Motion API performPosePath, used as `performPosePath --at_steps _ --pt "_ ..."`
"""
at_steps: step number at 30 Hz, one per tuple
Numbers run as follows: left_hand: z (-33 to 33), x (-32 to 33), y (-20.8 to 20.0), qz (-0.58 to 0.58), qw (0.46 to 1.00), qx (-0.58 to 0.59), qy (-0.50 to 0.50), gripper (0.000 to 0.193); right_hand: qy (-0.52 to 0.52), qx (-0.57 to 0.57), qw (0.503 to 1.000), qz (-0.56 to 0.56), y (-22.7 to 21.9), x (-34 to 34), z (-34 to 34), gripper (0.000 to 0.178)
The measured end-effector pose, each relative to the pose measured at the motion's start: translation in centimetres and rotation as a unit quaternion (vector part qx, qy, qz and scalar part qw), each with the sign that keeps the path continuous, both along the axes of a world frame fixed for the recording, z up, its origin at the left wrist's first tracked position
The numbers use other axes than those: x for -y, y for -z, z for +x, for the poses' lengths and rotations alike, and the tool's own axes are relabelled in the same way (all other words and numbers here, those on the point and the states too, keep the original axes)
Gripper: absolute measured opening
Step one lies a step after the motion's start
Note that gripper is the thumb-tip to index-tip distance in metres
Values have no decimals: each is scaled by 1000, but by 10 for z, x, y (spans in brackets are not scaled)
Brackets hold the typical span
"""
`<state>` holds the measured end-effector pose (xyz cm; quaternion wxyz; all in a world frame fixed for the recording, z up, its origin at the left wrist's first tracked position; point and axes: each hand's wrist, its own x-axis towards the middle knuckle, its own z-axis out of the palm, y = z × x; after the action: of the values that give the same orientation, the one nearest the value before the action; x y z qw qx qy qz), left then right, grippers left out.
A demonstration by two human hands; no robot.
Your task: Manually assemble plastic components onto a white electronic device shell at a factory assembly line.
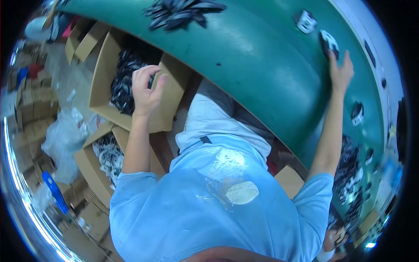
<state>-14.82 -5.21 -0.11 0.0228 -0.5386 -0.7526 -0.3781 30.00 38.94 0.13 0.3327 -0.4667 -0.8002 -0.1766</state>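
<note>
Cartons crowd the green table near the left hand.

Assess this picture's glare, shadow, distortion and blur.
Head view: the glossy green tabletop bows with the fisheye and shows pale sheen; head view: a darker patch, likely shadow, lies beside the bare right forearm; head view: the thin white light strip at left is overexposed; head view: the bare right hand is readable, while detail softens near the right rim.

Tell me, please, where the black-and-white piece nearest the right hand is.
In the head view, the black-and-white piece is at upper right, against the green table, at the right hand, just right of a similar piece.
</note>
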Motion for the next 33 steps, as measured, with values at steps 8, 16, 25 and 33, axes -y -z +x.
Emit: performPosePath --at_steps 8,16,25,33 --pt "-95 244 7 -137 844 39 -518 36 -122 -172 952 -221 -25 107 35 31" --pt "-62 472 158 -435 724 207 -494 68 -107 -209 913 -333 -7 123 34 31" --pt "-69 181 260 -421 813 353 -195 67 -93 -123 944 -292 -55 172 36 22" --pt "256 -175 282 -418 807 345 235 66 -32 -148 973 -177 -97 212 113 19"
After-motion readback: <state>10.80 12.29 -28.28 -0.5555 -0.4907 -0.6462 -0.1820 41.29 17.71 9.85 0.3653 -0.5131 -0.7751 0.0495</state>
